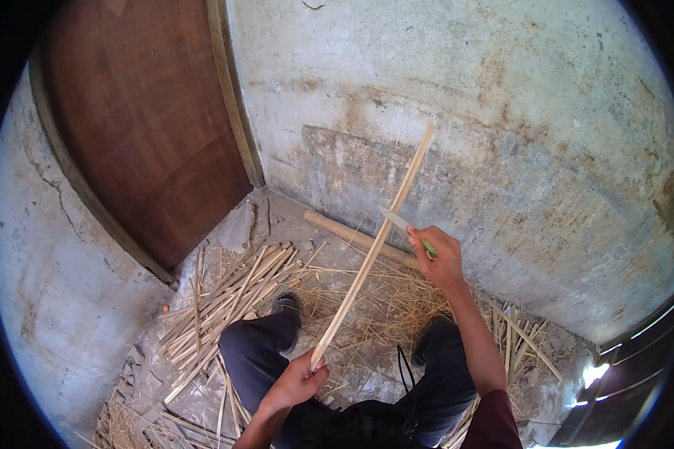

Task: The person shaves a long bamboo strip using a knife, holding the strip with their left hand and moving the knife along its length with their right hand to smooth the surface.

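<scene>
A long, pale bamboo strip [359, 280] slants up and away from me toward the wall. Its near end is gripped in my left hand [298, 383], just above my left knee. My right hand [436, 258] is closed round the green handle of a knife [397, 219]. The knife's blade lies across the strip at about its upper third, touching it or very close to it. Thin curled shavings show beside the blade. Most of the handle is hidden in my fingers.
A heap of split strips [232, 299] lies on the floor at left, with more strips [520, 340] at right. Fine shavings [382, 303] cover the ground between my feet. A thick bamboo pole [344, 230] lies by the stained wall [502, 97]. A brown door [142, 112] stands at left.
</scene>
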A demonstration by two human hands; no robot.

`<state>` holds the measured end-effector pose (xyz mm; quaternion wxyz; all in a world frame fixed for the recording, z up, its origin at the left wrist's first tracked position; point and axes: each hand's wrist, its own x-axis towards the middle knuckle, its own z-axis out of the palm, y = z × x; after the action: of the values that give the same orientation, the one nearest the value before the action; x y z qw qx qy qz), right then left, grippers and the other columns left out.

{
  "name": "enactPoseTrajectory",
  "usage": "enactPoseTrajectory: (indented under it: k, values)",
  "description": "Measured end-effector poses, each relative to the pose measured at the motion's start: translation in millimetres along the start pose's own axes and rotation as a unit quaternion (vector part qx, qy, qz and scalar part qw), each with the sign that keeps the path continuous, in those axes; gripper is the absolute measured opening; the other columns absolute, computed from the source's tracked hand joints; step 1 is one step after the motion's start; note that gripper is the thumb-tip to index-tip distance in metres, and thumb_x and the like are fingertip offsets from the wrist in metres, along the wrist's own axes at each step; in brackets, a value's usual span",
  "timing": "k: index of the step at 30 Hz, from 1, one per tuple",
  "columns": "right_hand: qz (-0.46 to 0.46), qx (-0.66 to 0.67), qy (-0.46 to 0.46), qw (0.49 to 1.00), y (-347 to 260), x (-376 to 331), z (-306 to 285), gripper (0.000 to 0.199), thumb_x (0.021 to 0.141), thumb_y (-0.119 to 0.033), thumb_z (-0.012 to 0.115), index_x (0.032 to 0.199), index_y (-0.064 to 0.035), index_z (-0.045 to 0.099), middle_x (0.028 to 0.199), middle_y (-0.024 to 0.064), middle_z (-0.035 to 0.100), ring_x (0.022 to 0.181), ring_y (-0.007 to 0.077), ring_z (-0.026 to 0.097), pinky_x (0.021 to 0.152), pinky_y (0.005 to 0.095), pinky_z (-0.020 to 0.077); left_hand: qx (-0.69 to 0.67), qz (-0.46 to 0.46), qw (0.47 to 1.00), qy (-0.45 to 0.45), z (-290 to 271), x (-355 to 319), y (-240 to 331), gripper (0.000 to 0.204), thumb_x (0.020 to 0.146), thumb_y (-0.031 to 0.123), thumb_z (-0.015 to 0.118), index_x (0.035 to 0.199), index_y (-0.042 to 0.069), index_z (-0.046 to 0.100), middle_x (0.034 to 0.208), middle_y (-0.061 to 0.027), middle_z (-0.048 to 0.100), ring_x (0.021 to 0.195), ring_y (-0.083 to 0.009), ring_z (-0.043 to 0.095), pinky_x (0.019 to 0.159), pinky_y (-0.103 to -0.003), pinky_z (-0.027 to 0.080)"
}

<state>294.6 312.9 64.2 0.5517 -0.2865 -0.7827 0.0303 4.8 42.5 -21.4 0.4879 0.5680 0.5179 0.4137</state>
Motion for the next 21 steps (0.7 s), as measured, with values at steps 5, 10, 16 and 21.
enactPoseTrajectory:
  k: [5,10,16,21]
  values:
    - [0.027,0.029,-0.117,0.992,-15,-19,4,0.010,0.098,-0.009,0.077,0.107,-0.0092,0.082,0.084,0.0054,0.074,0.061,0.0208,0.066,0.053,0.0358,0.0505,0.006,-0.026,1.000,0.002,-2,0,8,0.026,0.103,0.008,0.071,0.092,0.008,0.048,0.077,0.0024,0.045,0.071,-0.0076,0.041,0.059,-0.032,0.037]
    - [-0.010,0.084,-0.176,0.981,-31,-22,11,0.012,0.098,-0.006,0.077,0.109,-0.0064,0.082,0.083,0.0070,0.073,0.061,0.0178,0.066,0.053,0.0342,0.0495,0.022,-0.012,1.000,0.003,-2,2,5,0.026,0.104,0.009,0.071,0.092,0.008,0.047,0.077,0.0027,0.043,0.071,-0.0073,0.039,0.059,-0.032,0.035]
    - [-0.055,0.076,-0.190,0.977,-49,-32,17,0.015,0.096,-0.014,0.080,0.111,-0.0130,0.083,0.080,0.0026,0.068,0.056,0.0165,0.061,0.048,0.0331,0.0451,0.011,-0.039,0.999,-0.002,0,8,19,0.028,0.104,0.013,0.074,0.093,0.008,0.048,0.077,0.0028,0.042,0.071,-0.0080,0.041,0.060,-0.032,0.037]
    - [-0.082,0.066,-0.192,0.976,-78,-41,28,0.015,0.094,-0.014,0.082,0.109,-0.0141,0.083,0.079,0.0000,0.065,0.052,0.0145,0.056,0.045,0.0321,0.0419,-0.002,-0.026,0.999,0.033,-2,30,25,0.027,0.110,0.025,0.069,0.099,0.004,0.056,0.075,0.0008,0.046,0.073,-0.0097,0.045,0.062,-0.033,0.041]
